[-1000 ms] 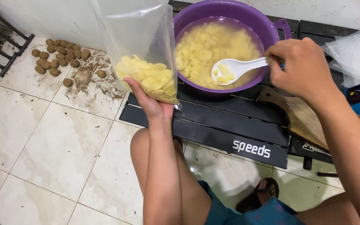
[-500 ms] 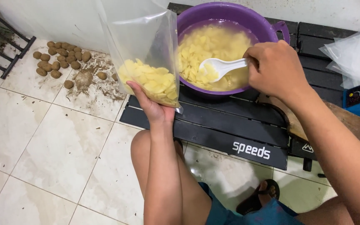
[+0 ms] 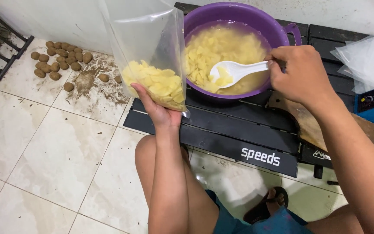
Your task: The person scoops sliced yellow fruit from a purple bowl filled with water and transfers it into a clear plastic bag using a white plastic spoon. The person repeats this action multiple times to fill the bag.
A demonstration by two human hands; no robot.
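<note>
Clear plastic bag (image 3: 146,47) is being held upright just left of the purple basin (image 3: 234,47), its bottom already loaded with pale yellow slices (image 3: 154,84). Left hand (image 3: 159,110) is cupping the bag from underneath, fingers curled against its base. Right hand (image 3: 301,73) is gripping the handle of the white spoon (image 3: 234,71), fingers closed around it. The spoon bowl is sitting inside the basin, carrying a small heap of slices over the cloudy water. Compared with a second ago, the spoon is shifting left, closer to the bag, and the right hand is moving in over the basin rim; the bag and left hand are barely changing. Small brown tubers (image 3: 59,60) are lying on the tiled floor (image 3: 44,143) nearby, the basin resting on a black slatted table (image 3: 239,130).
</note>
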